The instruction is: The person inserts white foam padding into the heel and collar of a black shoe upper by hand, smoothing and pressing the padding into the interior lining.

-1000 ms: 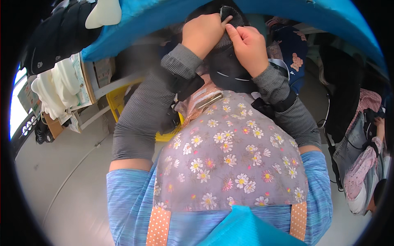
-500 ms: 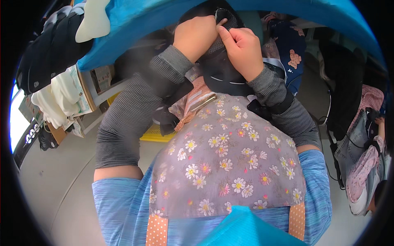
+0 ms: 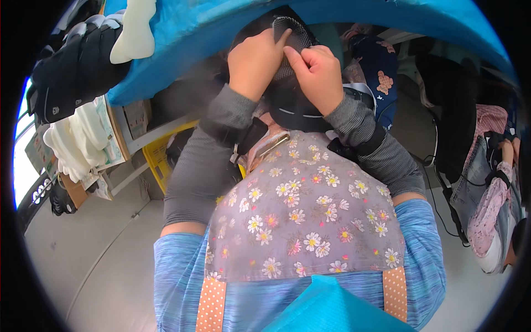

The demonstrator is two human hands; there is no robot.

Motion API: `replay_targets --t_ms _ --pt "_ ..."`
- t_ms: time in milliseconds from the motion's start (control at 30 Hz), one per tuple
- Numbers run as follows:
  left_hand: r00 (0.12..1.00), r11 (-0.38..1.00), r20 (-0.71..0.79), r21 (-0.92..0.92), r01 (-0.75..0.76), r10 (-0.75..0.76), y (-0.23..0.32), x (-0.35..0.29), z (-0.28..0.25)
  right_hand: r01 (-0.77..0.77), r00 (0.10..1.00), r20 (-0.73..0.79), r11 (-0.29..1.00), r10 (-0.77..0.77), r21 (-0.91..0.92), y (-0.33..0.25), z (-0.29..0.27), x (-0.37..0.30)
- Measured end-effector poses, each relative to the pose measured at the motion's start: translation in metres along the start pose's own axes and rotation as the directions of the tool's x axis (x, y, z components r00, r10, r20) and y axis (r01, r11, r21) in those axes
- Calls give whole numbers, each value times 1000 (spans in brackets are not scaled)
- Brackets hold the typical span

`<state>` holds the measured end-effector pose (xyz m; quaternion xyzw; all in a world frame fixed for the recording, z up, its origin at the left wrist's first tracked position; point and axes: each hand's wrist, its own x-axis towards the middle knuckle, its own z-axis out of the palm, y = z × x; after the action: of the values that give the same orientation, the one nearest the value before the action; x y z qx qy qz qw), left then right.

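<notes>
closely spaced, left fingers [image 3: 286,37] and right fingers [image 3: 295,58] clamp dark fabric [image 3: 298,32] by a blue cover's edge [image 3: 177,50].

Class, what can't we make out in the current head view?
All in the head view:
Left hand: most fingers, hidden by the back of the hand.
Dark cloth: parts covered by the left hand and right hand.
Yellow basket: partly behind the left striped sleeve.
White shape: top cut by the upper edge.

Left hand [image 3: 255,62], right hand [image 3: 319,77], dark mesh fabric [image 3: 300,36]: shifted toward 8 o'clock | left fingertip [image 3: 286,35], right thumb [image 3: 293,58]: slightly farther apart | yellow crate [image 3: 157,160], 9 o'clock: more visible
</notes>
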<state>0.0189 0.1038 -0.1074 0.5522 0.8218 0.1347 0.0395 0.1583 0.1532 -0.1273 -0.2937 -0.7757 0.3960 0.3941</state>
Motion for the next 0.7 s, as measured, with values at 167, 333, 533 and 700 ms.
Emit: replay_targets --t_ms 167,333,533,700 --pt "990 993 100 -49 109 -104 2 -3 -1 50 998 31 998 -49 -36 9 1 3" --pt "982 990 157 -79 115 -102 -4 0 14 32 993 117 999 -30 -19 16 2 9" --pt "963 978 237 -131 162 -128 -4 1 13 17 993 120 1000 -15 -14 20 5 8" --pt "994 989 -16 -101 107 -110 -3 -4 9 48 995 91 998 -44 -33 9 2 6"
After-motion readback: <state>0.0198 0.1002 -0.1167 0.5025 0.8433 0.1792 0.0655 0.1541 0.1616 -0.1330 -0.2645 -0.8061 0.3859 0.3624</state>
